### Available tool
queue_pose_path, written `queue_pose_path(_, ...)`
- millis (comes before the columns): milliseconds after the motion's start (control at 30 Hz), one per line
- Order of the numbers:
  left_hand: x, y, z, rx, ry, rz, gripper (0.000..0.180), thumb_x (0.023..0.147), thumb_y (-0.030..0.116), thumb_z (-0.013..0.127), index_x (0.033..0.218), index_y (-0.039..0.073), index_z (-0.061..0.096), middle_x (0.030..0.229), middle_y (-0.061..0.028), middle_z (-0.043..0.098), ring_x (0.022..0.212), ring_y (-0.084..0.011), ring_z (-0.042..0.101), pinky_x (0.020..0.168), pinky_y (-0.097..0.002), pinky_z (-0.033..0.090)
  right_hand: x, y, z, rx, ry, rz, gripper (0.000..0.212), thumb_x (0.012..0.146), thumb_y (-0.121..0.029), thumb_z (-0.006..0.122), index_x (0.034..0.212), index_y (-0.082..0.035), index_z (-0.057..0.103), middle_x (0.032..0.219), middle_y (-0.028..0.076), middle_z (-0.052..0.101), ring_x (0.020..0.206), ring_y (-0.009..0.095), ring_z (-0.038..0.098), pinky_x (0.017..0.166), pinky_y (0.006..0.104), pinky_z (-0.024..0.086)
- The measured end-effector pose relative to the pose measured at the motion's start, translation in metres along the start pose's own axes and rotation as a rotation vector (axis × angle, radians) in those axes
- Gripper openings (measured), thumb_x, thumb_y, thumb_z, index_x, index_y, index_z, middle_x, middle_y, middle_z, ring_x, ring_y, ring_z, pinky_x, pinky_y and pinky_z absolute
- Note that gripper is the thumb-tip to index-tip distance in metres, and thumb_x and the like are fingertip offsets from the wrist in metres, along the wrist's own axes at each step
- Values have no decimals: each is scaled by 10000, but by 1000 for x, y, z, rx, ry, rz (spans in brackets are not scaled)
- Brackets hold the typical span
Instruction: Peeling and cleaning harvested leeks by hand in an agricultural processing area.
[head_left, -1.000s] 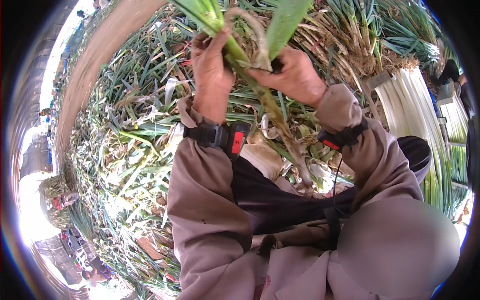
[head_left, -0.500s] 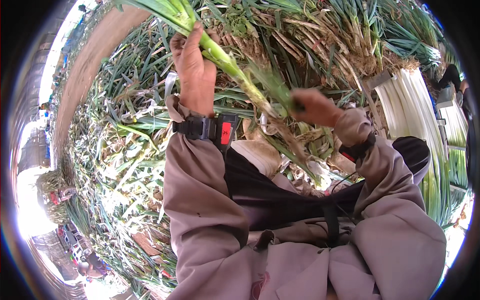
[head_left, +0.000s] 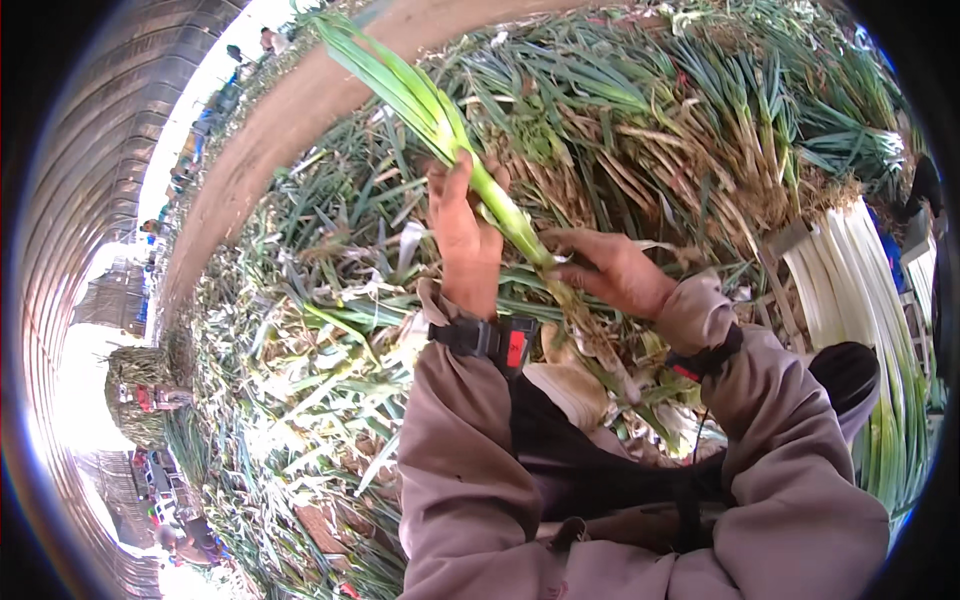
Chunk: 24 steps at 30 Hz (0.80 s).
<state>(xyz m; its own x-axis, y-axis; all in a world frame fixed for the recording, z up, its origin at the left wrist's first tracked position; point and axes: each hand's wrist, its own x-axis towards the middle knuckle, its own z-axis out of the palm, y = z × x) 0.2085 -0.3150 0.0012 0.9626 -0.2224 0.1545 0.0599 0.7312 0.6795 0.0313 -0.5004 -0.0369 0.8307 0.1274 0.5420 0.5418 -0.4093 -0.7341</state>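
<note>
Leek (head_left: 508, 217) is up in front of the lap, slanted, green leaves to upper left and brownish base to lower right, left hand (head_left: 467, 235) clamped round the stalk just below the leaf fan, thumb on the near side. Right hand (head_left: 622, 276) has thumb and fingers pinched on the lower stalk, near the brownish base. Leaf litter (head_left: 290, 345) underneath and to the left, untrimmed leeks (head_left: 735, 180) beyond the right hand, white-stemmed leeks (head_left: 850, 280) stacked far right.
</note>
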Motion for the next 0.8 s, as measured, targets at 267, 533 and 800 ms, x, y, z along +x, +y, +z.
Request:
queue_pose_path(267,-2,39,-61,164,28,131,389,1062,42,856,1322,122,578,1127,-119,767,880,-279,775,708,-426,653,-212,95,24,-430,-925,505,280,1118,-249,761,1349,-97,806,1181,196,824,1074,421,825,940,529,655)
queue_pose_path(533,-13,22,-35,135,18,84,325,1041,28,863,1306,80,681,1116,-101,771,924,-254,759,811,-406,665,-93,47,2,-233,-198,312,517,1101,-261,825,1568,-78,699,1418,184,765,1201,390,792,1036,464,648)
queue_pose_path(800,-8,-20,-13,85,-84,-183,329,1119,119,816,1390,28,655,1237,-142,773,1119,-282,768,1016,-477,654,29,23,27,-450,121,61,433,1038,-223,897,1420,-80,752,1260,116,802,1095,285,804,963,421,655)
